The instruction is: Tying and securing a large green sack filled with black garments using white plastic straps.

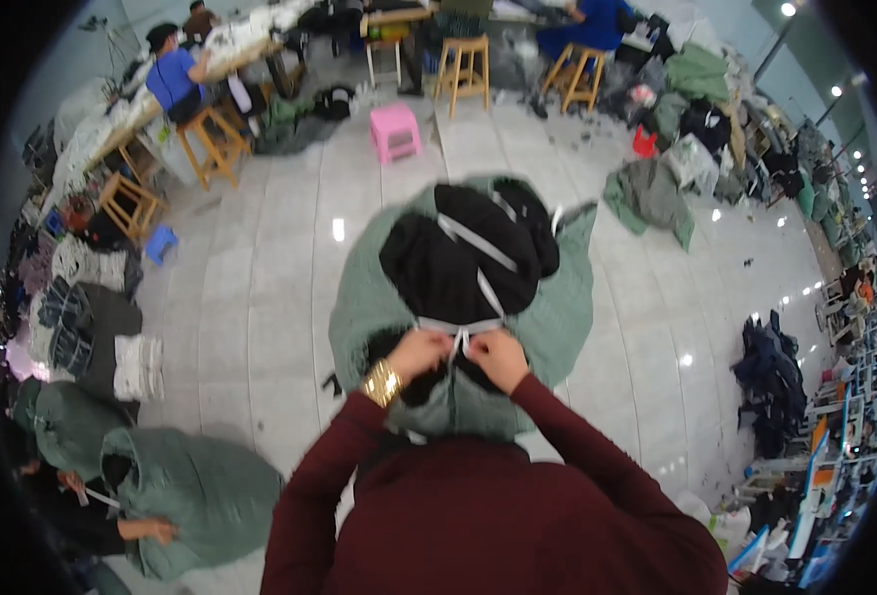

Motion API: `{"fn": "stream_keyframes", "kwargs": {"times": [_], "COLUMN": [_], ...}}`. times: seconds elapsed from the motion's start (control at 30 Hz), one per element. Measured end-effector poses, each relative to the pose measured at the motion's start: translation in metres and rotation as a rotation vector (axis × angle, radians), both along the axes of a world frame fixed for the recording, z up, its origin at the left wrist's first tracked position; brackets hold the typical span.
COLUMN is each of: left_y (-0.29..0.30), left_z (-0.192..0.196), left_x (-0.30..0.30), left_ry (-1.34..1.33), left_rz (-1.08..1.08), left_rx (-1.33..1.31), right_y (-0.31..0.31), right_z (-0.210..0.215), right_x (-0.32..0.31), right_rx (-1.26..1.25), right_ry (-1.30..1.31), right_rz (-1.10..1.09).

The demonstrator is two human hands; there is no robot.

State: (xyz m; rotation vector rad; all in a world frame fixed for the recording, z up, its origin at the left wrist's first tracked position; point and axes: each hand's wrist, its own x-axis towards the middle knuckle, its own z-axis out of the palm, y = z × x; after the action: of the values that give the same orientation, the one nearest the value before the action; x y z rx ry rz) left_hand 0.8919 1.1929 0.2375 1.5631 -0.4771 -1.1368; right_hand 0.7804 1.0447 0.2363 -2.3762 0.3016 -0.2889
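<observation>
A large green woven sack (563, 307) stands open in front of me, stuffed with bundled black cloth (414, 263). White fabric strips (486, 294) run across the black bundles. At the near side of the bundle, the strip ends come together in a small knot or loop between my hands. My left hand (421, 353), below a gold wristband, pinches the strip from the left. From the right, my right hand (499, 359) pinches it too, fingers curled close to the knot. Part of the sack's near rim is hidden by my hands and forearms.
At lower left, another person's hand (156, 531) rests on a second green sack (205, 486). A pink stool (395, 134) stands beyond my sack. Green cloth (652, 198) lies at right, dark clothes (771, 372) farther right. People sit at worktables at the back.
</observation>
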Motion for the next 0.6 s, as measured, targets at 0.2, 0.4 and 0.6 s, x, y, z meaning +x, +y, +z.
{"fn": "stream_keyframes", "kwargs": {"times": [0.2,0.4,0.6], "left_y": [-0.001,0.001,0.001], "left_z": [0.013,0.013,0.017], "left_x": [0.016,0.01,-0.001], "left_ry": [0.19,0.158,-0.038], "left_rz": [-0.083,-0.051,0.031], "left_rx": [0.019,-0.001,0.061], "right_y": [0.006,0.012,0.005], "right_z": [0.017,0.007,0.009], "right_x": [0.013,0.014,0.01], "right_rx": [0.156,0.121,1.001], "right_ry": [0.158,0.226,0.305], "right_rz": [-0.204,-0.249,-0.105]}}
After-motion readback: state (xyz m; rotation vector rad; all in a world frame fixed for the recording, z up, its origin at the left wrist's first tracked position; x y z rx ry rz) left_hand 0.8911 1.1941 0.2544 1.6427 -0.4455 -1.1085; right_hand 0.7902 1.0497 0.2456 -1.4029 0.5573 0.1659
